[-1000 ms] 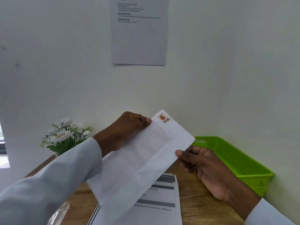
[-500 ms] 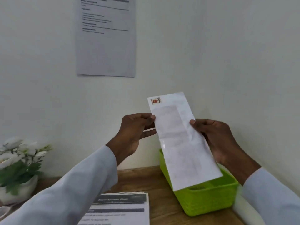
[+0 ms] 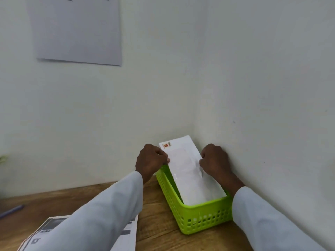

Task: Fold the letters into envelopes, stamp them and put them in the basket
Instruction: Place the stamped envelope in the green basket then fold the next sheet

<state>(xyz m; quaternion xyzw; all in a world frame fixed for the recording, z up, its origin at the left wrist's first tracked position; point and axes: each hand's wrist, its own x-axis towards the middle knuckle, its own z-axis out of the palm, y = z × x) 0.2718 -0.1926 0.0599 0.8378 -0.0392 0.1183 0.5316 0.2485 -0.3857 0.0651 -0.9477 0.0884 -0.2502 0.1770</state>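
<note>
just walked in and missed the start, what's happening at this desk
A person is lowering a stamped envelope into the green basket in the corner of the desk. The left hand and right hand each pinch a long edge; its near end is already inside, the stamp end tilted up. More printed letters wait by the left sleeve.

This looks like an office or study corner. A wooden desk [image 3: 159,230] is pushed into the meeting of two plain pale walls [image 3: 262,78]. A printed notice sheet [image 3: 76,29] hangs on the far wall at upper left. Printed letters [image 3: 126,238] lie at the near left, and a green perforated plastic basket [image 3: 199,218] sits at the right, against the corner, holding a stamped envelope [image 3: 188,169].
</note>
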